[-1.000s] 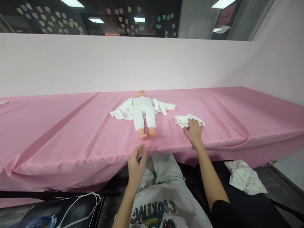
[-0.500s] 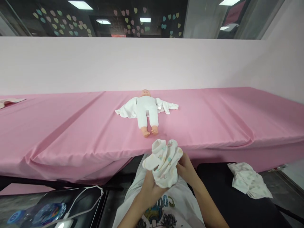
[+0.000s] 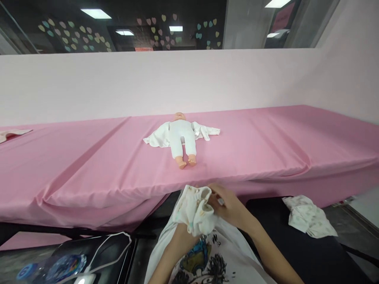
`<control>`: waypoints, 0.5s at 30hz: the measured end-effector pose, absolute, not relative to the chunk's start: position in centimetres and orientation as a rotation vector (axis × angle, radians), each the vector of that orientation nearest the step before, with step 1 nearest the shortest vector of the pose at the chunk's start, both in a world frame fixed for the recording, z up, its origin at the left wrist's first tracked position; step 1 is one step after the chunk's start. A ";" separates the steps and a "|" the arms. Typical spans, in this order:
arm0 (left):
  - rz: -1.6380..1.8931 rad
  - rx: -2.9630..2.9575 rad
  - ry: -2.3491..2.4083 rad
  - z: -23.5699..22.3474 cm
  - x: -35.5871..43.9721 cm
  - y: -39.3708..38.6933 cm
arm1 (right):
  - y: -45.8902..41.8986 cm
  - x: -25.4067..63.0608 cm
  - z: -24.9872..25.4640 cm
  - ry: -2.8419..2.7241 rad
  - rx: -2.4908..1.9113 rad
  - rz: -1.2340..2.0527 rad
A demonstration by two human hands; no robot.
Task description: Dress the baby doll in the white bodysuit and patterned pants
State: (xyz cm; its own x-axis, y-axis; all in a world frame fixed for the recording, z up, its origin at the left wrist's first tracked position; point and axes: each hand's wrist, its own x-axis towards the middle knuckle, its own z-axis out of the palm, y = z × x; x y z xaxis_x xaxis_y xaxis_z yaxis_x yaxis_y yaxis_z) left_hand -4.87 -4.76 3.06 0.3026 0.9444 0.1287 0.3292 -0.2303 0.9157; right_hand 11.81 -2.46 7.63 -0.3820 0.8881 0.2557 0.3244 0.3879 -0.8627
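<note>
Soft white patterned cloth (image 3: 191, 209), bunched: held before the pink fabric-draped table (image 3: 251, 150). Left hand (image 3: 184, 236): grasping it from below. Right hand (image 3: 229, 206): at its open edge; grip indiscernible. Step, apparently: opening it out. Next move: calls for pinching the edge securely.

No legible text on shirt (image 3: 214, 258) or bottle label (image 3: 65, 268).

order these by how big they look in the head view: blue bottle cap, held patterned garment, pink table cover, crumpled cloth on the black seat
1. Pink table cover
2. Held patterned garment and crumpled cloth on the black seat: too alike to rank
3. Blue bottle cap
</note>
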 end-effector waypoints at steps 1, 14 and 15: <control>0.919 1.702 1.163 3.0 -5.4 -4.6 | -2.7 11.7 7.4 -1.977 -1.052 0.938; 0.467 1.929 0.915 6.6 -7.5 -5.8 | -5.9 9.0 4.4 -1.929 -0.785 1.458; 0.508 1.936 0.935 6.8 -7.2 -5.8 | -5.9 9.1 4.6 -1.911 -0.765 1.436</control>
